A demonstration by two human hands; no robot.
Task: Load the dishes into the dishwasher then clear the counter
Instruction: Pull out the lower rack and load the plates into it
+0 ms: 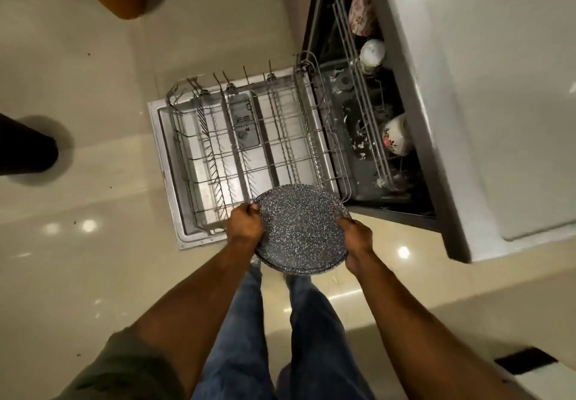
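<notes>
Now, from the head view, a dark speckled plate (300, 228) is held between both hands. The left hand (246, 223) grips its left rim, fingers (253, 209) curled over the edge. The right hand (355, 236) grips the right rim in the same way.

The plate lies nearly flat, face up, just over the near edge of the lower rack (249, 141), which is pulled out and bare. The rack lies ahead of and below the fingers, and its tine rows run away from the person. I judge the plate must be tipped onto its edge to slot between them. The left hand is nearer the rack's near corner.

Floral cups (396, 134) sit in the upper rack (358, 94) of the dishwasher (314, 25).
</notes>
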